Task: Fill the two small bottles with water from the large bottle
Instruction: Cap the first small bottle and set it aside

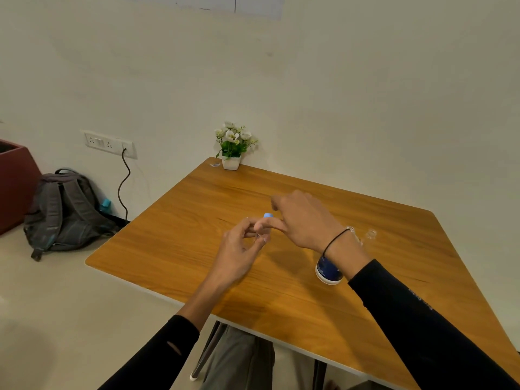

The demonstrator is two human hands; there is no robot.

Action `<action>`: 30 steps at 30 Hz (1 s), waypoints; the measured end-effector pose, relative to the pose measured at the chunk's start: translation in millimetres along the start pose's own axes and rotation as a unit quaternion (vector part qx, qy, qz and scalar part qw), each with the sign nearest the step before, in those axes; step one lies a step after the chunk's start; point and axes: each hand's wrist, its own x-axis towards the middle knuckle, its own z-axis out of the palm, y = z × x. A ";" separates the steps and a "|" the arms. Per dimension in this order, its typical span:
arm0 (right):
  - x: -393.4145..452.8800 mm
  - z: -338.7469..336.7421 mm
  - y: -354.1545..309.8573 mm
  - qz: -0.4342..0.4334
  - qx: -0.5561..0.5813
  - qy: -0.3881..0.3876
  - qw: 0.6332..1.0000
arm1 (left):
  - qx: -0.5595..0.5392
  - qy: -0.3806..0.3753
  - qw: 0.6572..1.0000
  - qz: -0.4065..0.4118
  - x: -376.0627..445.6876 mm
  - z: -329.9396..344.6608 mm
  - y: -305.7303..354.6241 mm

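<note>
My left hand is closed around a small clear bottle above the middle of the wooden table; my fingers cover most of the bottle. A light blue cap sits at its top. My right hand comes in from the right, its thumb against the cap. The large bottle has a dark blue label and stands on the table under my right wrist. Its clear open neck shows beyond the wrist. I see no second small bottle.
A small white pot of white flowers stands at the table's far corner against the wall. On the floor to the left lie a grey backpack and a dark red box. A cable hangs from the wall socket.
</note>
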 end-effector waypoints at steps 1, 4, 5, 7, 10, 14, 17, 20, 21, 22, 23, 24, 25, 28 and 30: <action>-1.6 -2.9 0.3 -0.011 0.051 -0.005 0.999 | -0.002 0.000 1.000 -0.003 0.1 -0.3 1.4; -1.7 -2.8 -1.6 -0.044 0.105 -0.061 0.992 | -0.006 -0.002 1.000 -0.015 0.9 -1.2 3.6; -2.0 -2.2 -2.0 -0.038 0.077 -0.060 0.994 | -0.004 -0.003 1.000 -0.010 1.1 -1.0 3.8; -1.4 -1.7 -1.9 -0.007 -0.004 -0.028 1.000 | 0.002 -0.005 1.000 0.000 0.5 0.4 4.3; -3.4 -2.8 -1.1 -0.013 0.036 -0.014 0.999 | -0.002 -0.006 1.000 -0.003 0.9 1.4 7.1; -2.8 -2.0 1.7 -0.051 0.049 -0.058 0.996 | -0.007 -0.010 1.000 -0.008 2.7 2.1 9.5; -1.7 -3.2 0.5 -0.056 -0.013 -0.033 0.998 | -0.007 -0.001 1.000 -0.005 4.6 4.4 12.2; -0.5 -7.7 5.3 -0.072 -0.026 -0.019 0.997 | -0.004 0.011 1.000 -0.002 14.3 7.1 19.9; 0.1 -11.7 8.7 -0.071 -0.019 -0.015 0.997 | -0.010 0.008 1.000 0.000 19.3 9.0 23.3; 1.0 -16.2 13.0 -0.062 -0.002 -0.013 0.998 | -0.017 0.004 1.000 0.004 25.1 11.8 26.7; 2.3 -21.6 17.9 -0.047 0.024 -0.012 0.999 | -0.022 0.000 1.000 0.011 31.2 15.7 29.6; 3.4 -27.8 23.4 -0.029 0.052 -0.010 0.998 | -0.024 -0.005 1.000 0.016 38.2 20.3 32.1; 3.8 -34.2 30.2 -0.010 0.077 -0.006 0.997 | -0.025 -0.013 0.999 0.018 45.3 25.6 34.4; -1.8 -51.7 60.1 0.033 0.124 0.028 0.991 | -0.056 -0.040 0.998 0.011 57.3 44.0 38.9; -8.7 -59.8 87.2 0.064 0.120 0.050 0.989 | -0.073 -0.045 0.996 0.000 55.8 57.8 37.1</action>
